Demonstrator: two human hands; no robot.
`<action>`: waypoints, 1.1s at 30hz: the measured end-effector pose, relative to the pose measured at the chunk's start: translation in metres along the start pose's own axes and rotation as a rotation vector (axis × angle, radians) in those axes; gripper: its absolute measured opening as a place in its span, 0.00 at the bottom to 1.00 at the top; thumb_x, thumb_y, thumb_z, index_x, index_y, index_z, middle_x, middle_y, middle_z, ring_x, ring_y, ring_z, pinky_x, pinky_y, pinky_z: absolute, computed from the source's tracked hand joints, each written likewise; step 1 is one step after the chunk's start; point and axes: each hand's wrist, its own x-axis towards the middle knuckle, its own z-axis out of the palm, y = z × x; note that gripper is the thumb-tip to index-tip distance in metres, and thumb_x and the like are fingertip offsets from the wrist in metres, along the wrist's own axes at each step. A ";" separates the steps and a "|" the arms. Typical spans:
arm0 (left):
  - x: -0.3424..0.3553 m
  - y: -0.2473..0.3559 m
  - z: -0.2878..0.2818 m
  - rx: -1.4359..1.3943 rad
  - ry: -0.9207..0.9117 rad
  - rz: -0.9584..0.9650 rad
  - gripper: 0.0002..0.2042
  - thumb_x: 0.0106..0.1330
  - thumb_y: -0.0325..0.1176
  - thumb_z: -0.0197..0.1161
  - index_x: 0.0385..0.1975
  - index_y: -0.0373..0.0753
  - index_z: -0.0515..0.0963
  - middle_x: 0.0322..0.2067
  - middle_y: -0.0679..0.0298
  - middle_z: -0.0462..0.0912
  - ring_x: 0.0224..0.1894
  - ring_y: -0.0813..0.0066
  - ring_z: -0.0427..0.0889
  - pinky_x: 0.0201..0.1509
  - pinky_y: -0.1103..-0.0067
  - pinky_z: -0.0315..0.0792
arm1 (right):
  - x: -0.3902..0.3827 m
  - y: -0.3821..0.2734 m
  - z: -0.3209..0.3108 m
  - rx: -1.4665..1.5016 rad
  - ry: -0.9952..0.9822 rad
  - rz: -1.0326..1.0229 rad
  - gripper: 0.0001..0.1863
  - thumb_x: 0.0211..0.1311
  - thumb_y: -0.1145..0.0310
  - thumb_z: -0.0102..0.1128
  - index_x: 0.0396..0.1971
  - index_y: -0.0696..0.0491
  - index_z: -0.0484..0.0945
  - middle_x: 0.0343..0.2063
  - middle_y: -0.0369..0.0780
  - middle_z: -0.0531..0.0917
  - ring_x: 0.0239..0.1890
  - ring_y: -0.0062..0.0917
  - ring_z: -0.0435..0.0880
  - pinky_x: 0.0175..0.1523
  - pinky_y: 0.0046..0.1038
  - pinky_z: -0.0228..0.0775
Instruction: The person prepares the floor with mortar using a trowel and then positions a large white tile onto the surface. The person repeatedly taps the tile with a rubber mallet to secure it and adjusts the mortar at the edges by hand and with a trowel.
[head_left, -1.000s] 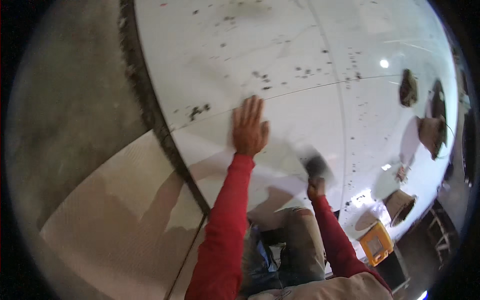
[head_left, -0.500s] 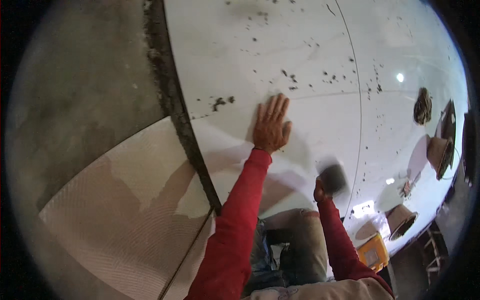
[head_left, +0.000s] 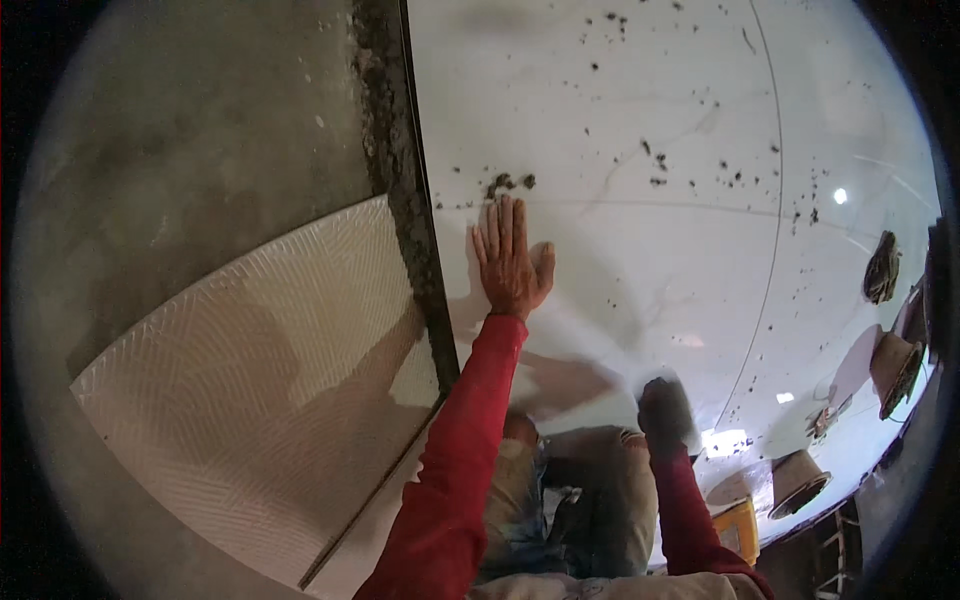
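My left hand (head_left: 512, 268) lies flat on a glossy white floor tile (head_left: 610, 270), fingers stretched out and a little apart. Its fingertips reach a seam between tiles, just short of some dark crumbs (head_left: 512, 183). To the right and nearer my knees, my right hand (head_left: 655, 405) is closed around what looks like a mallet (head_left: 682, 408) with a dark grey head. Motion smears the mallet, and its handle is hidden. Whether its head touches the tile I cannot tell.
Left of the tile edge runs a dark, rough strip (head_left: 385, 110) beside the grey concrete floor (head_left: 220, 120). A tile with a ridged back (head_left: 250, 400) lies at lower left. Buckets (head_left: 800, 482), a dark rag-like lump (head_left: 881, 268) and a yellow box (head_left: 737, 530) stand at right.
My left hand has shifted left across the tile, toward its edge and the crumbs. My right hand with the mallet has moved slightly nearer to me. The view has shifted too.
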 end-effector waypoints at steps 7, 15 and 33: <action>0.005 0.005 -0.004 -0.041 -0.007 -0.014 0.36 0.67 0.51 0.48 0.72 0.40 0.51 0.73 0.57 0.49 0.75 0.56 0.45 0.75 0.54 0.36 | -0.007 -0.033 -0.033 -0.184 0.058 -0.216 0.10 0.60 0.69 0.55 0.37 0.59 0.77 0.39 0.52 0.82 0.42 0.47 0.81 0.46 0.43 0.72; 0.009 0.010 0.001 -0.067 -0.011 0.011 0.36 0.67 0.53 0.47 0.71 0.39 0.54 0.73 0.58 0.51 0.75 0.56 0.46 0.75 0.53 0.34 | 0.020 -0.060 -0.031 -0.381 -0.083 -0.008 0.08 0.58 0.68 0.57 0.27 0.58 0.78 0.27 0.50 0.81 0.25 0.47 0.81 0.29 0.42 0.70; 0.006 -0.010 0.001 -0.104 0.002 -0.020 0.37 0.67 0.53 0.48 0.73 0.42 0.51 0.74 0.60 0.49 0.75 0.57 0.47 0.74 0.51 0.38 | 0.055 -0.064 -0.021 -0.695 0.183 -0.663 0.02 0.54 0.74 0.54 0.23 0.55 0.73 0.23 0.47 0.77 0.29 0.44 0.77 0.35 0.41 0.65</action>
